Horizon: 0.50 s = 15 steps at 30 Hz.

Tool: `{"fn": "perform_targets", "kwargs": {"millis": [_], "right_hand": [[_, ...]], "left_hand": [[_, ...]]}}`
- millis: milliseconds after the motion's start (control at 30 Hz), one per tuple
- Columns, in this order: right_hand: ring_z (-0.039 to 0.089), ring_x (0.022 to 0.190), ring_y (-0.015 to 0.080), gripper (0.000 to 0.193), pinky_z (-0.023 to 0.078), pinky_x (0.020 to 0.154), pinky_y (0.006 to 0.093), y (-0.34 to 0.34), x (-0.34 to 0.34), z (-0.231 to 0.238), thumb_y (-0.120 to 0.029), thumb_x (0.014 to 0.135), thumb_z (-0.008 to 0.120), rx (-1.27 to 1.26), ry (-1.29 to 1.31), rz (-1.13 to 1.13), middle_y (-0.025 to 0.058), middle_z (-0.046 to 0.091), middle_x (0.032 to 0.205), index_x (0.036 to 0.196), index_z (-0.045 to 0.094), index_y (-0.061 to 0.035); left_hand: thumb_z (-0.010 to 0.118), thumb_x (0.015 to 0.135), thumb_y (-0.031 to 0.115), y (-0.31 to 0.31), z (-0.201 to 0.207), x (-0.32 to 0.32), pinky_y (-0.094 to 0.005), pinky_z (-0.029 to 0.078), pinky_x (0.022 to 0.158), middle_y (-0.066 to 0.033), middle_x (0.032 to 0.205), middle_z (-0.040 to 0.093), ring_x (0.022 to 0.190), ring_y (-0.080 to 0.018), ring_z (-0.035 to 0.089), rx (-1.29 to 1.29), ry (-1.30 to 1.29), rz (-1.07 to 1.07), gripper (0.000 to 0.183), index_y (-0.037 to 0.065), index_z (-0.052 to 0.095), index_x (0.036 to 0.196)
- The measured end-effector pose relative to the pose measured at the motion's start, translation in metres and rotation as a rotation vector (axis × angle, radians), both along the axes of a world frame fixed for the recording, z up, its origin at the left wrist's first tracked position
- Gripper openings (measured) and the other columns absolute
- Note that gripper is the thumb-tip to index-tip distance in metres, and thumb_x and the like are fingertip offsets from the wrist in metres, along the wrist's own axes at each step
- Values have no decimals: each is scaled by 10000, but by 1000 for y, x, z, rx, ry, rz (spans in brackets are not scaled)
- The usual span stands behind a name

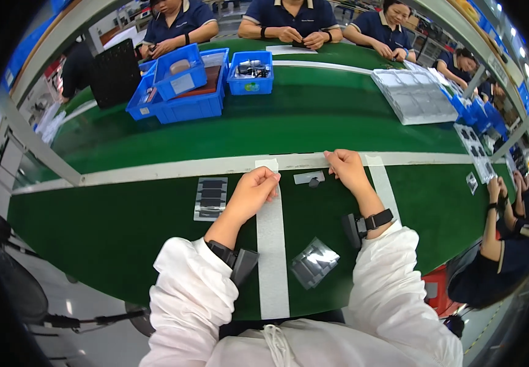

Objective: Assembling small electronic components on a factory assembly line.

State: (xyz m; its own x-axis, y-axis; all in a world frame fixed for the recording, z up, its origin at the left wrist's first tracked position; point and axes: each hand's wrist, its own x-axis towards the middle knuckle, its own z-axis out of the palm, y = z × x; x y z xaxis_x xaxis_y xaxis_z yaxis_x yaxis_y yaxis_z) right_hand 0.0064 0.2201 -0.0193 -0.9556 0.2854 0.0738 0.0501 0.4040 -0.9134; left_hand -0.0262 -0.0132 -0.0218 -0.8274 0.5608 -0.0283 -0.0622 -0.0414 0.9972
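Right at the white rail [215, 165] on the green bench [123, 226], both hands are up doing something fiddly. Left hand [254, 192] is curled over the top of the white strip [270, 244], fingers bunched together; can't tell if anything's pinched in there. Right hand [347, 168] is by the rail, thumb and index close together, same deal, can't tell. Pale tag [301, 178] lies between them with a dark bit [314, 183] at its edge, seemingly untouched. Sheet of black pieces [210, 199] is just left of the left hand, shiny pouch [315, 263] nearer the body. My read: fine fingertip handling stage, and the next move calls for a light, careful pinch.
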Motion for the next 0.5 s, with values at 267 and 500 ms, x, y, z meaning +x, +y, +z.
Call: {"fn": "perform_targets", "kwargs": {"millis": [267, 500], "right_hand": [[429, 419, 73, 354, 334, 383, 215, 5, 4, -7, -260, 786, 542, -32, 13, -58, 26, 479, 472, 522, 490, -30], [427, 420, 63, 350, 340, 396, 207, 4, 7, 4, -253, 793, 537, -6, 37, -10, 17, 473, 474, 529, 465, -35]], "left_hand": [[499, 819, 183, -2, 2, 0, -205, 385, 507, 0, 587, 490, 522, -67, 447, -114, 6, -4, 164, 36, 508, 748], [492, 826, 181, 6, 7, 7, -199, 384, 514, 9, 589, 486, 533, -62, 447, -52, 28, -28, 186, 49, 491, 695]]}}
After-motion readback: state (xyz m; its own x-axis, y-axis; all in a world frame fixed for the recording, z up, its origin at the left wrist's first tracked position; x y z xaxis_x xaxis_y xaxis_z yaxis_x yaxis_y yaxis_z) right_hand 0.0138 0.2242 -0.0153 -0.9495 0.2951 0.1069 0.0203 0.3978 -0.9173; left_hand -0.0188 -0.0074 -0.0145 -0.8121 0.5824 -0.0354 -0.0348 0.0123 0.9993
